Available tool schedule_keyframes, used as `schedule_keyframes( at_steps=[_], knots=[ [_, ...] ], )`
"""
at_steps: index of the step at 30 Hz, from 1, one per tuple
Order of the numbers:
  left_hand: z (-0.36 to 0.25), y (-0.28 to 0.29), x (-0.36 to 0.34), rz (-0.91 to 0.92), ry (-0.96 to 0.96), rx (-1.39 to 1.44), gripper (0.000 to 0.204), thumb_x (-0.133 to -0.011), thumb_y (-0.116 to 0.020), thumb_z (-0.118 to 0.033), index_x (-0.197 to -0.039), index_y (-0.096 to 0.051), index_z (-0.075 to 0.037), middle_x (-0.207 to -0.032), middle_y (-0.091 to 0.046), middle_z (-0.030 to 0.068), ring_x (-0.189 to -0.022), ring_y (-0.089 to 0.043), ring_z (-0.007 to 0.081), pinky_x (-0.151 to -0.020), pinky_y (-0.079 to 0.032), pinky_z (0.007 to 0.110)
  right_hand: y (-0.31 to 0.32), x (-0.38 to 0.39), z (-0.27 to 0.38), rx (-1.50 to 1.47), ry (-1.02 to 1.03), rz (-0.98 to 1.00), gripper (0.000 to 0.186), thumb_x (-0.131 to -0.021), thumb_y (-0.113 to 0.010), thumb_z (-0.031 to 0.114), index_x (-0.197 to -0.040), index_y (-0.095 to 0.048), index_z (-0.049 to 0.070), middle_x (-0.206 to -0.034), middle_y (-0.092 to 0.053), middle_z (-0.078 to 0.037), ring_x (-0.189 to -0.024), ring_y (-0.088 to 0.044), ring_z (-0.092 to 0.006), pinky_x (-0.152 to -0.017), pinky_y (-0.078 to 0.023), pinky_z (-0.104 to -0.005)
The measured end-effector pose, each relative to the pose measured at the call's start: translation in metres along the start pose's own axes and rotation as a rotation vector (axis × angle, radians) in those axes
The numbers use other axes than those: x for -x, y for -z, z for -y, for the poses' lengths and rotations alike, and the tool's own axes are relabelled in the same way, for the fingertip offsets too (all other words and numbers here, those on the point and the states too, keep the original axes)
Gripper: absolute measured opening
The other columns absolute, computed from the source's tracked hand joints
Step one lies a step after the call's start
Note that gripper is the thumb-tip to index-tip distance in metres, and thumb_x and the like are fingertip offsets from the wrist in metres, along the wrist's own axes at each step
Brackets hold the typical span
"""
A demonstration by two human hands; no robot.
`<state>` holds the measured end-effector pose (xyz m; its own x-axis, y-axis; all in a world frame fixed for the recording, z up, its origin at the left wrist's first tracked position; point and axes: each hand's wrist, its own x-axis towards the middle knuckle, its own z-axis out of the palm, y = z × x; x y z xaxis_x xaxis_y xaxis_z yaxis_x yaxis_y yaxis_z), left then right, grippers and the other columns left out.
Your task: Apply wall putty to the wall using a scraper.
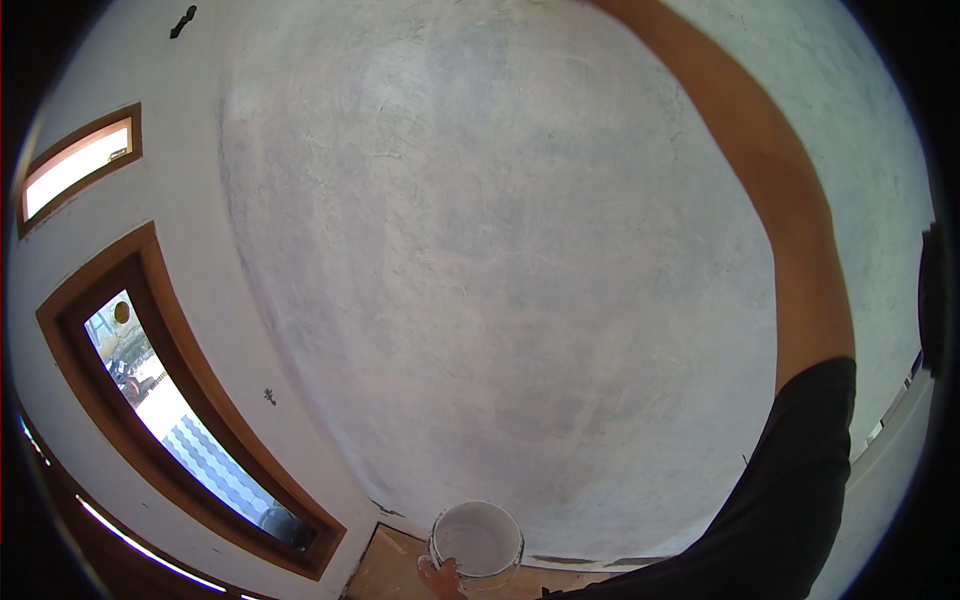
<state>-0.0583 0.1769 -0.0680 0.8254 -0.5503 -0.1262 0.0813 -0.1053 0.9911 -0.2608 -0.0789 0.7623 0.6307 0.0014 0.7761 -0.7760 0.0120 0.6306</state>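
My left hand [439, 577] is at the bottom of the view, closed on the near left rim of a white bucket [481, 528]. Pale smears coat the bucket, and its inside looks whitish; how much it holds I cannot tell. My right arm [800, 215], in a short black sleeve, stretches up along the right side. Its hand lies beyond the top edge, so neither the fingers nor anything in them shows. In front of me rises a broad wall [480, 270] with uneven white and grey patches.
On the left white wall are a wood-framed window [180, 415], a smaller window [80, 170] above it, and a dark fixture [183, 21]. A small dark gecko-like shape [270, 397] is near the corner. Brown floor [385, 562] shows below the bucket.
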Motion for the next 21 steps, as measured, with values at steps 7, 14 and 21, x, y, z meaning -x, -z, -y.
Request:
schedule_keyframes(
  at_steps=[7,14,21],
  knots=[
    [0.069,0.000,-0.025,-0.023,-0.057,0.006,0.034,-0.073,-0.071,-0.020,-0.088,-0.057,0.007,-0.076,-0.061,0.0143,-0.066,-0.051,0.0261,-0.060,-0.044,0.044,0.007,0.117,0.128,0.142,0.197,0.021,0.050,-0.077,-0.073,0.018,-0.123,-0.061,0.004,-0.116,-0.066,-0.015,-0.104,-0.065,-0.0255,-0.084,-0.055,-0.0317],
    [0.082,0.007,-0.031,-0.057,-0.172,-0.122,0.028,-0.077,-0.070,-0.019,-0.087,-0.055,0.004,-0.077,-0.060,0.0113,-0.062,-0.051,0.0217,-0.054,-0.044,0.038,0.066,0.130,0.164,-0.234,0.248,0.318,0.037,-0.074,-0.072,0.017,-0.109,-0.068,0.004,-0.091,-0.072,-0.011,-0.075,-0.069,-0.0277,-0.073,-0.055,-0.0326],
    [0.052,0.015,-0.002,-0.028,-0.070,0.196,0.027,-0.079,-0.068,-0.015,-0.092,-0.052,0.002,-0.078,-0.057,0.0107,-0.065,-0.052,0.0204,-0.055,-0.045,0.036,-0.001,0.063,0.113,-0.841,0.012,0.165,0.016,-0.079,-0.065,0.008,-0.093,-0.070,0.001,-0.079,-0.069,-0.015,-0.070,-0.067,-0.0244,-0.066,-0.055,-0.0381]
  ],
)
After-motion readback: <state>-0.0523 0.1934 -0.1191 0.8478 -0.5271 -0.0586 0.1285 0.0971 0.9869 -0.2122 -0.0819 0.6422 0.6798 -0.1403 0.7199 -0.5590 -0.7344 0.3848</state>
